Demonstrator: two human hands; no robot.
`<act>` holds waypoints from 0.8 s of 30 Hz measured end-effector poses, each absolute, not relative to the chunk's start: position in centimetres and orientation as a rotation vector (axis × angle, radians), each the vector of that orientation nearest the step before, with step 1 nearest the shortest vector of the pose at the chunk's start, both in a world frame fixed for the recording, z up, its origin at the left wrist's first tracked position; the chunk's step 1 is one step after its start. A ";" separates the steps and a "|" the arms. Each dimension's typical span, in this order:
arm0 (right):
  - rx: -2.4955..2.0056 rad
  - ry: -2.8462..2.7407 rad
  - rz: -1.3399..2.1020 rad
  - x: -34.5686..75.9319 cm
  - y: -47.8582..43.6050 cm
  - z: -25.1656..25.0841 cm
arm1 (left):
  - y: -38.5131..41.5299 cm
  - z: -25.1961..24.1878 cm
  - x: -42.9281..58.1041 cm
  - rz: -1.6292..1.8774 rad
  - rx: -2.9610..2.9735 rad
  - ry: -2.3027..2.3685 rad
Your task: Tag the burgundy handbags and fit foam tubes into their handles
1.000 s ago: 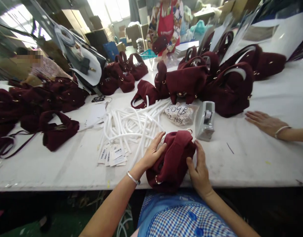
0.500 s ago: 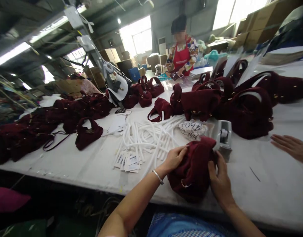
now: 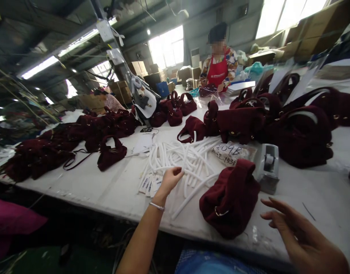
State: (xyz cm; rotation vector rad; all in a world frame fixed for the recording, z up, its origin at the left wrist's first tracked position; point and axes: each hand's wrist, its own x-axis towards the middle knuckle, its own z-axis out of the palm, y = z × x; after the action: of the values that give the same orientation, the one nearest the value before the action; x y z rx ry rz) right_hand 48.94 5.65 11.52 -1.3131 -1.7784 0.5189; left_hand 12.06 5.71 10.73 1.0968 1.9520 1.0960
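A dark red handbag stands by itself near the table's front edge, its handle up and a gold-coloured ring on its side. My left hand, with a bracelet at the wrist, is at the pile of white flexible tubes. Its fingertips are pinched together on one of these tubes. To the right of the handbag, and apart from it, is my right hand, open, fingers spread and nothing in them. Barcode tags lie under the near left side of the tubes.
A tape dispenser and a marked plastic bag stand behind the handbag. More dark red handbags crowd the right, and a heap of them covers the left. A co-worker in a red apron stands across the table.
Both my hands have let go of the handbag. The left has moved left to the tubes, the right away to the right. Another person's hand at the right edge is gone from view.
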 end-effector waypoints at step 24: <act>-0.626 -2.151 -0.168 47.1 4.9 16.8 | 3.8 22.2 28.8 0.957 0.821 0.797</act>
State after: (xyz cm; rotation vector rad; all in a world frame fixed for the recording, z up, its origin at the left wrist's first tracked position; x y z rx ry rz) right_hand 47.08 4.89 16.77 -0.6259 -2.1505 -0.1681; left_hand 28.77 3.83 22.20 0.8213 0.7969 0.9574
